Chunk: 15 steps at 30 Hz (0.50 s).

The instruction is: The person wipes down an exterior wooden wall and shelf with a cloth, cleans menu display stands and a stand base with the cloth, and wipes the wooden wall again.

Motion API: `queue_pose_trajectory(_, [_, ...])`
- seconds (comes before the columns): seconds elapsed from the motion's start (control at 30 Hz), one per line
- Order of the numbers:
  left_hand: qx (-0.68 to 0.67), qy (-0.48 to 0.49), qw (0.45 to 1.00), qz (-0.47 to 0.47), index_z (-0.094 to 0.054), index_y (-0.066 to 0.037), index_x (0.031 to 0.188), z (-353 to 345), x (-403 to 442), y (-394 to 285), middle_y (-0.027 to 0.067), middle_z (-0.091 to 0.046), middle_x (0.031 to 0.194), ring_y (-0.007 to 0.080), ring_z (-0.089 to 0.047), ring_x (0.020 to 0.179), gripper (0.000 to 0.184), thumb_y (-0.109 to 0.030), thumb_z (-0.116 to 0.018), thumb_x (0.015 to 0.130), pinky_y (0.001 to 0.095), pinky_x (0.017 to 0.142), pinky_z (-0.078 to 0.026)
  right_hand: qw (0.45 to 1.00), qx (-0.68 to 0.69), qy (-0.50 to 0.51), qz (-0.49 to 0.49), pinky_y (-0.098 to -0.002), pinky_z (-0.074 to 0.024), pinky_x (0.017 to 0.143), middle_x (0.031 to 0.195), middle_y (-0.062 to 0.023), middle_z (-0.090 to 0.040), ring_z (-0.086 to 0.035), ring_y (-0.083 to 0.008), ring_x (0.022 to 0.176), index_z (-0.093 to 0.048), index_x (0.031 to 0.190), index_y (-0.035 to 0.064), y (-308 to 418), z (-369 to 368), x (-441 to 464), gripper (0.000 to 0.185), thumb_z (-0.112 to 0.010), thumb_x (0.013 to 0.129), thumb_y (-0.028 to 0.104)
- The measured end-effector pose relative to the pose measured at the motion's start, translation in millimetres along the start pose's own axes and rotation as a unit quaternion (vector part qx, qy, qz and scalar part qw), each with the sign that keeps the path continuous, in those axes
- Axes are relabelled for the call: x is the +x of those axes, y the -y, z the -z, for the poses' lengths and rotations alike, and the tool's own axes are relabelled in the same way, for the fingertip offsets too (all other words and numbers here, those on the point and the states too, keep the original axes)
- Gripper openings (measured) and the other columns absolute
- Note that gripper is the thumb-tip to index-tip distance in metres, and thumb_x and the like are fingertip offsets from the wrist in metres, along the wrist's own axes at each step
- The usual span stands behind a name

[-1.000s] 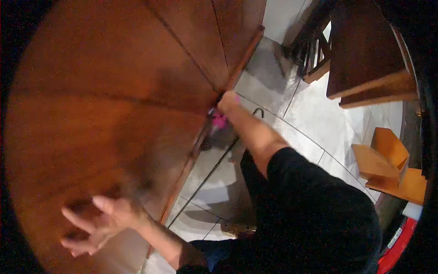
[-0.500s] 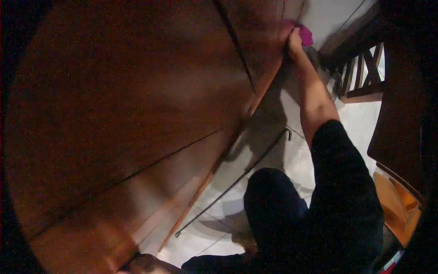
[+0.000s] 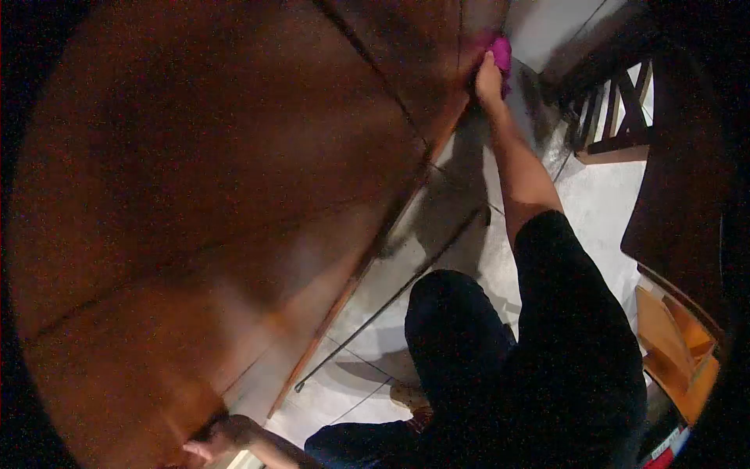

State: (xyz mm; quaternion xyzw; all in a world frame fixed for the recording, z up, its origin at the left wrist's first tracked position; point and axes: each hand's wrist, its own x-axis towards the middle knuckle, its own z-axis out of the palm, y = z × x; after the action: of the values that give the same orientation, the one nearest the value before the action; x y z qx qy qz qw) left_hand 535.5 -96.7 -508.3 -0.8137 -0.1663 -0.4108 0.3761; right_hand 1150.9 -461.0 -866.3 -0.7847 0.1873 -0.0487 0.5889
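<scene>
Head view: the right arm stretches long toward one o'clock, right hand [image 3: 490, 80] with fingers grasping a magenta cloth [image 3: 501, 55] by the wooden surface's [image 3: 195, 180] edge. Left hand [image 3: 222, 436] sits at seven o'clock, fingers too blurred to tell.

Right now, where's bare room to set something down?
Best: pale tiled floor between the black right sleeve and dark brown furniture. Narrower: floor between the brown wooden panel and thin dark rod. Crowded: the panel's far edge, where the right hand holds a magenta cloth.
</scene>
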Motion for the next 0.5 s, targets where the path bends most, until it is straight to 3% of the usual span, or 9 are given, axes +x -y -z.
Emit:
queue_pose_trajectory(0.1, [0.055, 0.010, 0.998, 0.006, -0.018, 0.000, 0.131, -18.1, -9.4, 24.6, 0.0194, -0.019, 0.131, 0.0322, -0.041, 0.115, 0.057, -0.028, -0.045, 0.090, 0.0452, 0.096, -0.033, 0.999, -0.021, 0.024, -0.007, -0.0412, -0.0386, 0.080, 0.090, -0.0301, -0.057, -0.053, -0.0412, 0.092, -0.056, 0.094, -0.0118, 12.2, 7.4, -68.1, 0.070, -0.026, 0.091, 0.051])
queue_pose_trajectory(0.13, [0.083, 0.006, 0.996, -0.011, -0.017, 0.000, 0.132, -27.0, -4.9, 25.6, 0.0194, -0.018, 0.131, 0.0321, -0.041, 0.114, 0.058, -0.028, -0.045, 0.090, 0.0448, 0.096, -0.034, 0.996, -0.062, 0.067, 0.004, -0.0454, -0.0401, 0.072, 0.082, -0.0276, -0.057, -0.054, -0.0405, 0.080, -0.052, 0.103, -0.0094, -2.1, 3.6, -87.8, 0.054, -0.032, 0.092, 0.039])
queue_pose_trajectory(0.17, [0.076, -0.051, 0.993, -0.072, -0.008, -0.004, 0.136, -30.1, 27.0, -4.6, 0.0173, -0.004, 0.138, 0.0346, -0.039, 0.118, 0.068, -0.031, -0.049, 0.088, 0.0486, 0.098, -0.030, 0.989, -0.100, 0.110, 0.014, -0.0495, -0.0416, 0.064, 0.074, -0.0252, -0.057, -0.055, -0.0398, 0.067, -0.047, 0.111, -0.0070, -26.3, -3.6, -107.7, 0.040, -0.038, 0.092, 0.027])
queue_pose_trajectory(0.2, [0.050, -0.105, 0.990, -0.077, -0.010, -0.003, 0.135, -26.7, 63.1, -44.5, 0.0182, -0.009, 0.136, 0.0351, -0.038, 0.119, 0.066, -0.031, -0.048, 0.089, 0.0501, 0.101, -0.025, 0.983, -0.128, 0.124, 0.038, -0.0497, -0.0407, 0.067, 0.076, -0.0245, -0.058, -0.055, -0.0408, 0.069, -0.050, 0.105, -0.0075, -36.5, -7.1, -133.8, 0.043, -0.037, 0.092, 0.031])
queue_pose_trajectory(0.3, [-0.041, -0.183, 0.982, 0.002, -0.016, 0.004, 0.130, -2.5, 141.4, -142.2, 0.0230, -0.035, 0.128, 0.0344, -0.032, 0.123, 0.057, -0.030, -0.040, 0.091, 0.0518, 0.105, -0.008, 0.985, -0.007, 0.074, 0.154, -0.0499, -0.0405, 0.073, 0.081, -0.0224, -0.059, -0.055, -0.0415, 0.074, -0.052, 0.106, -0.0046, -27.9, -6.4, -219.9, 0.040, -0.035, 0.093, 0.030])
queue_pose_trajectory(0.37, [-0.062, -0.181, 0.981, 0.015, -0.014, -0.015, 0.137, 2.9, 152.0, -150.3, 0.0217, -0.024, 0.137, 0.0406, -0.026, 0.126, 0.055, -0.034, -0.039, 0.092, 0.0577, 0.103, -0.003, 0.940, -0.023, -0.062, 0.335, -0.0490, -0.0410, 0.073, 0.082, -0.0197, -0.059, -0.054, -0.0408, 0.076, -0.053, 0.108, 0.0023, -42.0, -17.8, -250.1, 0.037, -0.033, 0.093, 0.029])
queue_pose_trajectory(0.43, [-0.014, -0.155, 0.987, 0.040, -0.026, -0.029, 0.137, 10.1, 156.9, -152.8, 0.0215, -0.016, 0.141, 0.0468, -0.019, 0.127, 0.048, -0.040, -0.036, 0.092, 0.0618, 0.101, -0.001, 0.938, -0.151, 0.258, 0.177, -0.0486, -0.0416, 0.073, 0.084, -0.0166, -0.061, -0.055, -0.0385, 0.077, -0.054, 0.110, 0.0064, -8.4, 28.0, -265.8, 0.037, -0.032, 0.093, 0.031])
queue_pose_trajectory(0.47, [0.023, -0.100, 0.991, 0.089, -0.032, -0.028, 0.135, 16.1, 154.5, -158.1, 0.0225, -0.012, 0.142, 0.0472, -0.011, 0.128, 0.046, -0.041, -0.035, 0.091, 0.0610, 0.101, 0.003, 0.887, -0.213, 0.402, 0.081, -0.0485, -0.0419, 0.073, 0.085, -0.0151, -0.061, -0.056, -0.0373, 0.077, -0.054, 0.111, 0.0085, 0.9, 46.0, -277.0, 0.037, -0.032, 0.093, 0.032])
queue_pose_trajectory(0.5, [0.057, -0.039, 0.989, 0.133, -0.037, -0.026, 0.133, 25.2, 151.0, -156.8, 0.0235, -0.009, 0.142, 0.0475, -0.004, 0.130, 0.045, -0.042, -0.034, 0.090, 0.0601, 0.100, 0.006, 0.863, -0.179, 0.464, 0.092, -0.0441, -0.0426, 0.071, 0.084, -0.0132, -0.061, -0.056, -0.0314, 0.074, -0.055, 0.106, 0.0080, 12.5, 59.8, -294.4, 0.036, -0.032, 0.093, 0.032])
